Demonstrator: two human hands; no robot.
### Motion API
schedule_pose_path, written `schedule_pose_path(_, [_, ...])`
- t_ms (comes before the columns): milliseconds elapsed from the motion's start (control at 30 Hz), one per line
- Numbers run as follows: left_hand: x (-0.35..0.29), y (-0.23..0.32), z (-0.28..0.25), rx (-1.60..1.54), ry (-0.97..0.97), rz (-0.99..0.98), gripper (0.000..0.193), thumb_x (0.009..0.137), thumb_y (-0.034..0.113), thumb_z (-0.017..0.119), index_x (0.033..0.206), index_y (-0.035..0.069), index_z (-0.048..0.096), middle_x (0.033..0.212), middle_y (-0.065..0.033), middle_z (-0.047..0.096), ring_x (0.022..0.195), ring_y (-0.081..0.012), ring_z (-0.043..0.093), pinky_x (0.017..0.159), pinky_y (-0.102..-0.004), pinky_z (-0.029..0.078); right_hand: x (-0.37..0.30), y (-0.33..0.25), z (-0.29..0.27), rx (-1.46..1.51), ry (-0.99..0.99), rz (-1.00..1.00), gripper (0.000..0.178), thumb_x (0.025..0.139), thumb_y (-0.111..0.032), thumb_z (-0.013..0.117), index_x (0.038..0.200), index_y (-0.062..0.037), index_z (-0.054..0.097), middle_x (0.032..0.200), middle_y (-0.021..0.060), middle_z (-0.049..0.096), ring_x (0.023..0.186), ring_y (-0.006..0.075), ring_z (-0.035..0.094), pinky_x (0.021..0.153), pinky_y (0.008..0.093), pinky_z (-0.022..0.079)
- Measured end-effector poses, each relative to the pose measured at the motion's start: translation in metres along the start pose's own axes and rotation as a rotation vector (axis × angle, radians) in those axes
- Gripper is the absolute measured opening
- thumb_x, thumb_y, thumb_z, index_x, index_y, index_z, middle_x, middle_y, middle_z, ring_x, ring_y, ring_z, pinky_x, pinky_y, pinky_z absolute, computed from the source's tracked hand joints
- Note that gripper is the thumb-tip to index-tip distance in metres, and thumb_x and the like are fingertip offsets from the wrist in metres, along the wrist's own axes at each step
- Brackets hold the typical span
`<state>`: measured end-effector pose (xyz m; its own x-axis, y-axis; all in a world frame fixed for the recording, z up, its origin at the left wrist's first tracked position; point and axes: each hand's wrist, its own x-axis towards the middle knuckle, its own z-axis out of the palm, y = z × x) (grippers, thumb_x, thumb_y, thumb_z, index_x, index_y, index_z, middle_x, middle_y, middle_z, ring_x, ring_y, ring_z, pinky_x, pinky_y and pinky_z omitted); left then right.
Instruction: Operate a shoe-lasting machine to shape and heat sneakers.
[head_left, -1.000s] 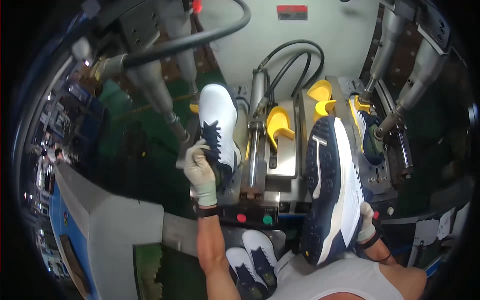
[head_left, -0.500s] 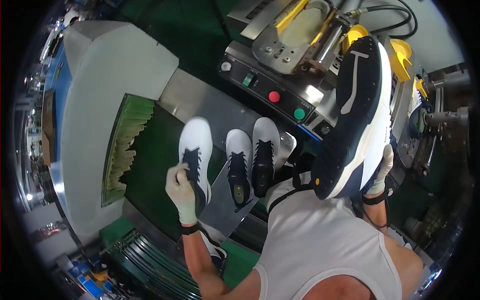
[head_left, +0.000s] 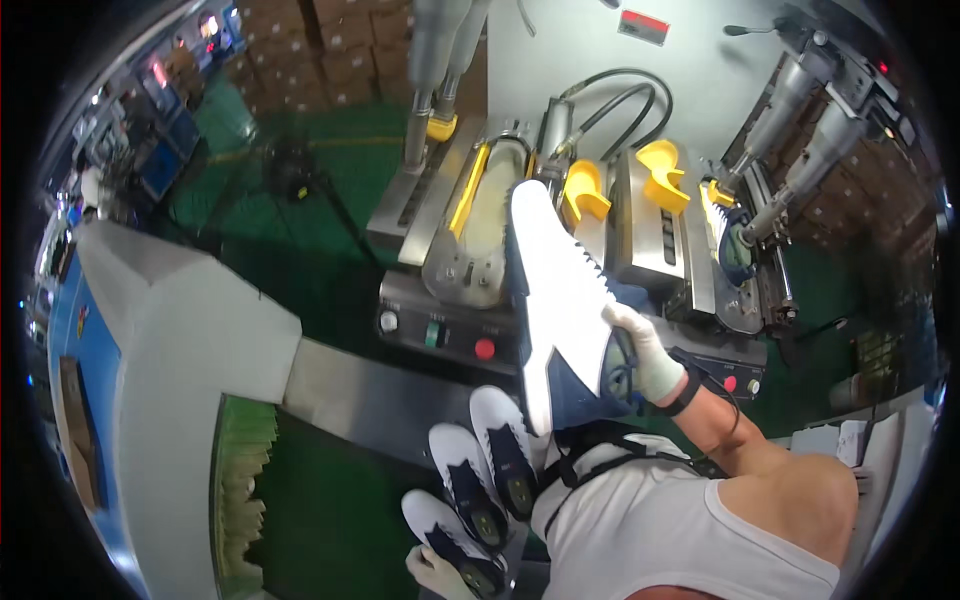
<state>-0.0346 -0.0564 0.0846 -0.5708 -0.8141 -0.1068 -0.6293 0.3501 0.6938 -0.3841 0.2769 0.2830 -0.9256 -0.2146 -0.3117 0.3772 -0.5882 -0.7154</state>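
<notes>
Steel bench [head_left: 350, 390] noted: right hand [head_left: 645, 355] has fingers clamped on a raised shoe [head_left: 565, 315]; left hand [head_left: 437, 573], grip not determinable, is at the near shoe [head_left: 448, 537], newly beside 2 others [head_left: 468, 485] toward the bench's right edge, making 3. Press [head_left: 645, 240] stands beyond.

Five shoes [head_left: 565, 300], two gloved hands [head_left: 648, 358], two red buttons [head_left: 485, 348] and one green switch [head_left: 434, 333] are visible.
</notes>
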Motion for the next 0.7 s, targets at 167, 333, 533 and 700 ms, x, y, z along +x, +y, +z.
schedule_pose_path(167, [0.061, 0.216, 0.020, -0.137, 0.039, 0.824, 0.041, 0.090, 0.020, 0.073, 0.121, -0.004, 0.061, 0.128, -0.0222, 0.060, 0.127, -0.0446, 0.053, 0.108, -0.0542, 0.042, 0.100, -0.030, 0.037, -0.071, 0.006, -0.015, 0.040, 0.094, -0.025, 0.071, 0.125, -0.0004, 0.064, 0.113, 0.0105, 0.073, 0.097, 0.0188, 0.072, 0.092, 0.0339, 0.058])
schedule_pose_path(333, [0.108, 0.406, 0.104, -0.115, -0.172, 1.309, 0.084, 0.075, 0.028, 0.089, 0.143, 0.000, 0.047, 0.148, -0.0247, 0.043, 0.144, -0.0504, 0.032, 0.117, -0.0624, 0.030, 0.214, -0.055, 0.052, -0.117, 0.061, 0.050, 0.030, 0.094, -0.025, 0.073, 0.114, -0.0040, 0.069, 0.102, 0.0075, 0.074, 0.088, 0.0180, 0.071, 0.080, 0.0326, 0.059])
schedule_pose_path(533, [0.184, 0.500, 0.253, 0.014, -0.184, 1.217, 0.106, 0.064, 0.029, 0.095, 0.149, 0.002, 0.038, 0.151, -0.0225, 0.042, 0.142, -0.0442, 0.038, 0.117, -0.0550, 0.033, 0.294, -0.057, 0.046, -0.419, 0.250, -0.157, 0.030, 0.088, -0.024, 0.078, 0.110, -0.0042, 0.073, 0.098, 0.0049, 0.073, 0.083, 0.0175, 0.068, 0.074, 0.0331, 0.057])
schedule_pose_path(700, [0.243, 0.521, 0.328, -0.375, -0.579, 0.796, 0.076, 0.077, 0.022, 0.086, 0.142, 0.006, 0.050, 0.127, -0.0195, 0.065, 0.120, -0.0354, 0.064, 0.099, -0.0471, 0.051, 0.361, -0.026, 0.034, -0.867, 0.388, -0.322, 0.049, 0.084, -0.031, 0.075, 0.117, 0.0047, 0.067, 0.109, 0.0250, 0.072, 0.100, 0.0343, 0.071, 0.089, 0.0407, 0.056])
